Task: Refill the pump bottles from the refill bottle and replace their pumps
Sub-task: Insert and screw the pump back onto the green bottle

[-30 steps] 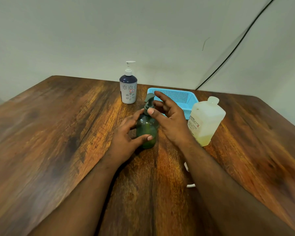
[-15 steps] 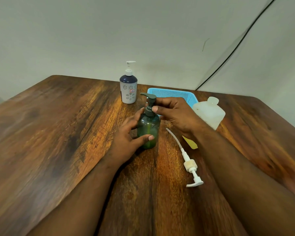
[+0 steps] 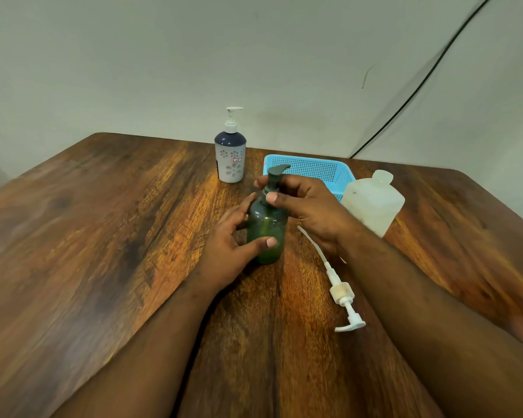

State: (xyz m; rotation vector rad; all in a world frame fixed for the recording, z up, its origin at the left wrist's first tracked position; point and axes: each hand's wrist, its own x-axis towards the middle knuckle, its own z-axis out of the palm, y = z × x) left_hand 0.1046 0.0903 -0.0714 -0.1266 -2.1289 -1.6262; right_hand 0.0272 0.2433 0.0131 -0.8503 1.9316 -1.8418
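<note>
Left hand [image 3: 230, 245] grips the green bottle [image 3: 266, 230]; right hand [image 3: 302, 203] pinches its pump [image 3: 274, 179] collar — crooked threading could leak, a hard twist may tip it.

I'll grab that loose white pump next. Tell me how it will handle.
The loose white plastic pump with its thin dip tube probably feels very light. The tube curves already, so it likely flexes and droops. Lying flat on the wooden table, its collar might let it roll slightly.
</note>
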